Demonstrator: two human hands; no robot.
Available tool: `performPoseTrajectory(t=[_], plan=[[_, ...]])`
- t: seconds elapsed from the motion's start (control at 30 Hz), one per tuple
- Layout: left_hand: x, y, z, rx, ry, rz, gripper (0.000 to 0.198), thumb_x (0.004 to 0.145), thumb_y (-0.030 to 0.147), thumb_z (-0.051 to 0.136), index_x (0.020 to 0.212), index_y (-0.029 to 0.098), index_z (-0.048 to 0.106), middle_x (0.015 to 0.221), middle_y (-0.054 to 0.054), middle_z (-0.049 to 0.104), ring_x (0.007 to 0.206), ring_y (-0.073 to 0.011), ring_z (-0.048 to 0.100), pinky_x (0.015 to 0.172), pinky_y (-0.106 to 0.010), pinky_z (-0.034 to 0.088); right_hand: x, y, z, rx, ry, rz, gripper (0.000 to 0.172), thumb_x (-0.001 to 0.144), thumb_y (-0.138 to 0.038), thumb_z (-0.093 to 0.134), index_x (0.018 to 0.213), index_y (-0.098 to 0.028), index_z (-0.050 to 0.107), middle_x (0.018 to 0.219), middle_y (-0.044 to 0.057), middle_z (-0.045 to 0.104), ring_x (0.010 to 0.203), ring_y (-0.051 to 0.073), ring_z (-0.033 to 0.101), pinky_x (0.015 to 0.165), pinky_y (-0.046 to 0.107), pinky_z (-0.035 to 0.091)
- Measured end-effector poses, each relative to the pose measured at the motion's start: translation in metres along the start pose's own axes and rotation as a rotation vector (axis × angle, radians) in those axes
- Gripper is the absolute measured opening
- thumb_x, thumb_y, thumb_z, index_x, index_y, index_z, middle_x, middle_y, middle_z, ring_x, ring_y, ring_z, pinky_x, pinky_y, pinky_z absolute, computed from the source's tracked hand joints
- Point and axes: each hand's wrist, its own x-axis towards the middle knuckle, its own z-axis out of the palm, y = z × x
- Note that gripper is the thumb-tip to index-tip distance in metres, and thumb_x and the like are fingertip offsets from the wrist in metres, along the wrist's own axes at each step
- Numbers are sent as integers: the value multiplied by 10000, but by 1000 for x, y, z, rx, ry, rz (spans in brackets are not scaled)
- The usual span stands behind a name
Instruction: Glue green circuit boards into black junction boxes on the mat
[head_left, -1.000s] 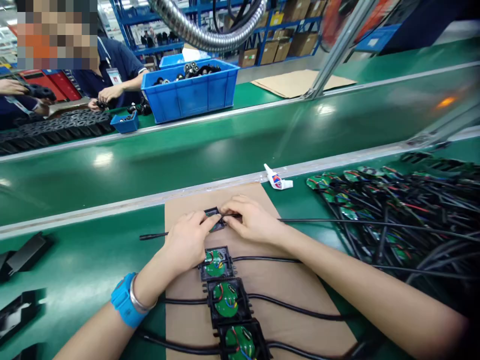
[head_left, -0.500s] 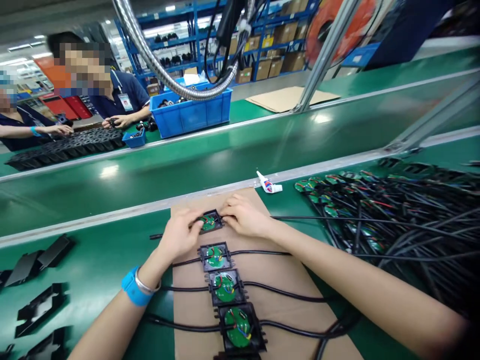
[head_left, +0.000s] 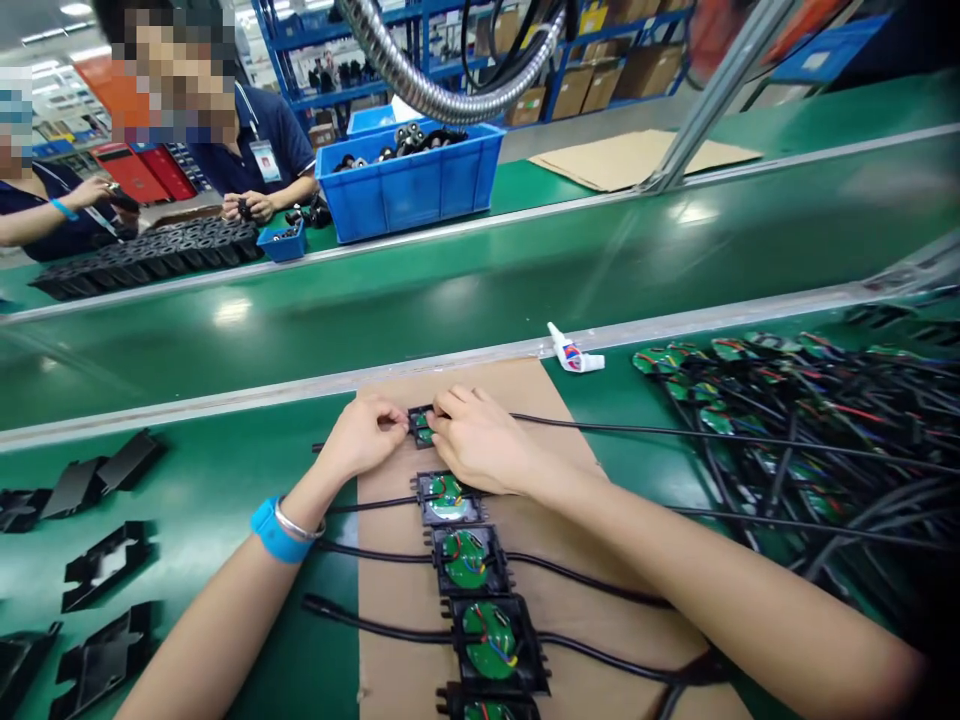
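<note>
"Black, that small open case (head_left: 417, 427) in the head view: where does it lie?"

"At the far end of a row of similar cases (head_left: 470, 558) on brown cardboard (head_left: 397, 680), between the person's two hands. A green circuit board (head_left: 425, 432) shows inside it."

"And the left hand (head_left: 365, 435)?"

"Its thumb and fingers are drawn together by the case's left edge; whether they pinch a cable there, one cannot tell. A black cable end (head_left: 318, 448) pokes out to the left of that hand."

"The right hand (head_left: 484, 440)?"

"It bends over the case's right part, fingertips on it. The thumb is hidden, so its grip cannot be told. A black cable (head_left: 637, 429) runs from behind it toward a tangled pile of boards and cables (head_left: 795, 440)."

"What else is near?"

"A white tube (head_left: 572, 355) lies just beside the cardboard's far right corner. Black plastic parts (head_left: 77, 486) lie on the green table (head_left: 217, 490), left of the left hand."
</note>
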Motion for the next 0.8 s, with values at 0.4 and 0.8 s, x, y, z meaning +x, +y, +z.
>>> performPoseTrajectory(t=[0.4,0.8], plan=[[0,0,-1,37,-39,13,108,747,155,569,715,183,668,839,-15,659,793,-168,616,774,-286,475,7,-25,3,-78,-13,-95,328,898,-236,403,872,-89,695,971,173,591,957,290,431,767,412,299],[-136,35,-21,199,-209,356,720,712,489,689,1317,186,446,1325,-149,490,1199,-324,448,1010,-498,381,-102,-23,-42,226,-82,-88,432,899,-450,500,1226,-182,587,1152,118,599,1061,262,472,916,411,378]])
